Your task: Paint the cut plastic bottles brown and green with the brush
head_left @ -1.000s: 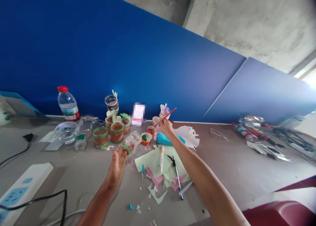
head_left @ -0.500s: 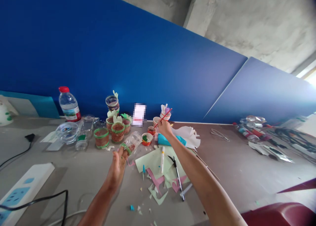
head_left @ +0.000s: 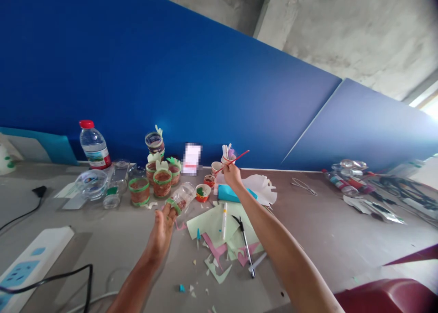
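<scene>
My left hand (head_left: pixel 161 231) is closed round a clear plastic cup (head_left: pixel 181 196) with a green band, held tilted on its side above the table. My right hand (head_left: pixel 232 175) pinches a thin red brush (head_left: pixel 232 161), its tip pointing down-left towards a small paper cup (head_left: pixel 216 167). Small paint cups (head_left: pixel 203 192) stand between the two hands. Several brown-painted cups with green rims (head_left: pixel 162 181) stand in a cluster just left of the held cup.
A water bottle (head_left: pixel 94 145) and clear bowl (head_left: pixel 91 182) stand at the back left. Paper scraps, a white marker (head_left: pixel 224 214) and scissors (head_left: pixel 245 242) lie under my right arm. A power strip (head_left: pixel 30 260) with black cables lies front left. Clutter (head_left: pixel 345 180) sits far right.
My right hand dipped the brush lower towards the cups, then raised it again; the red handle now points up-right once more. The left hand and its cup barely moved.
</scene>
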Action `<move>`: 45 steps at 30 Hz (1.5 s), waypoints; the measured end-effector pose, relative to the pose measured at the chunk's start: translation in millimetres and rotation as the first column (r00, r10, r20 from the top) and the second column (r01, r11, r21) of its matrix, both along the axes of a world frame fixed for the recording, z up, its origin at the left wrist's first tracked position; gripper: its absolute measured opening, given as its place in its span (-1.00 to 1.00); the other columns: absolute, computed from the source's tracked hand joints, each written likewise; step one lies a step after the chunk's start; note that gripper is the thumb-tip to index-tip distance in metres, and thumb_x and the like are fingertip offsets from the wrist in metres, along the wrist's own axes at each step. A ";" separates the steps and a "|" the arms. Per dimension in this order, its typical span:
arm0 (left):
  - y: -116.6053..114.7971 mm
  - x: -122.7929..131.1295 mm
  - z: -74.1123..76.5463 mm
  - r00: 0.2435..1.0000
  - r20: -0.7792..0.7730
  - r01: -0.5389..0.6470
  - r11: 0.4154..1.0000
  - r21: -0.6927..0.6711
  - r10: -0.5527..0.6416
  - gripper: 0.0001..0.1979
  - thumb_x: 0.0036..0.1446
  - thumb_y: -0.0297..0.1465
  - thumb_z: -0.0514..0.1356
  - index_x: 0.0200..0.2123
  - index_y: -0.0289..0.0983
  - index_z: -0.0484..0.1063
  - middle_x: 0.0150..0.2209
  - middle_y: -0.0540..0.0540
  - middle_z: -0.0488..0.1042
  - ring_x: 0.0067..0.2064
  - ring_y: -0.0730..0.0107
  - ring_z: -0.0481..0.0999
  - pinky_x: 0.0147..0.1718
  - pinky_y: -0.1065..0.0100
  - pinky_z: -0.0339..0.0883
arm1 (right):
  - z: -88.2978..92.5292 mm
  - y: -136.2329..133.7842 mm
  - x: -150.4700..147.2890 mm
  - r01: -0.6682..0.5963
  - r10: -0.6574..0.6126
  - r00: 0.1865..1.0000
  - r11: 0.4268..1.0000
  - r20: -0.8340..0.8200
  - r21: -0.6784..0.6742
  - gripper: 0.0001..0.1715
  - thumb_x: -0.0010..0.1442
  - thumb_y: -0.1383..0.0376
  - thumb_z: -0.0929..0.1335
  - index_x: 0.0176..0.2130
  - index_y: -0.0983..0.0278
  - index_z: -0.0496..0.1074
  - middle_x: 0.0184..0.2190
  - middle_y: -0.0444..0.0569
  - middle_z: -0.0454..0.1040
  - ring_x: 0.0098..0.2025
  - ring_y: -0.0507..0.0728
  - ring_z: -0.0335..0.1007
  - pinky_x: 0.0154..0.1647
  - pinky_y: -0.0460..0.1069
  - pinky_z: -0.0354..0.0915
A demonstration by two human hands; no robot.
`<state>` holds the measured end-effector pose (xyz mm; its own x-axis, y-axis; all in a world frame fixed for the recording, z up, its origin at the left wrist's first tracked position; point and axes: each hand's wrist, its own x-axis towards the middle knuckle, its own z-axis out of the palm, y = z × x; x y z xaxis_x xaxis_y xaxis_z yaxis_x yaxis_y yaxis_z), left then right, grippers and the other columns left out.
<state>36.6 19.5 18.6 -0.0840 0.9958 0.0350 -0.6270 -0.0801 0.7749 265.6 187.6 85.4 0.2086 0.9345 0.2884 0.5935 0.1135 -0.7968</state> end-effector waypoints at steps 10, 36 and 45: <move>-2.4 0.2 6.4 0.997 0.071 -0.004 0.995 -0.102 0.011 -0.18 -0.01 0.26 0.03 0.11 -0.21 0.39 0.17 -0.21 0.41 0.33 0.03 0.14 0.32 0.05 -0.13 | 6.7 -29.9 20.4 0.041 -0.039 0.746 0.999 -0.665 -0.012 -0.75 0.13 0.16 0.27 -0.50 0.23 0.31 -0.70 -0.16 0.35 -0.73 -0.02 0.07 -0.67 -0.07 0.09; -16.6 7.2 24.0 0.990 0.058 0.132 0.991 -0.018 -0.131 -0.26 -0.10 0.21 0.18 -0.07 -0.24 0.53 -0.07 -0.23 0.58 0.23 0.02 0.32 0.25 0.11 0.05 | -40.7 -165.1 -39.6 -0.174 0.255 0.411 0.964 -0.875 0.199 -0.65 0.09 0.04 0.44 -0.36 0.25 0.37 -0.63 -0.17 0.42 -0.64 -0.04 0.21 -0.65 -0.14 0.11; -17.3 5.8 18.9 0.992 0.063 0.116 0.989 -0.094 -0.110 -0.29 0.04 0.21 0.04 -0.05 -0.22 0.51 -0.01 -0.21 0.55 0.26 0.15 0.28 0.29 0.17 -0.05 | -35.6 -167.9 -40.0 -0.172 0.281 0.474 0.959 -0.835 0.225 -0.63 0.11 0.00 0.41 -0.37 0.24 0.36 -0.62 -0.17 0.40 -0.62 -0.02 0.21 -0.64 -0.12 0.14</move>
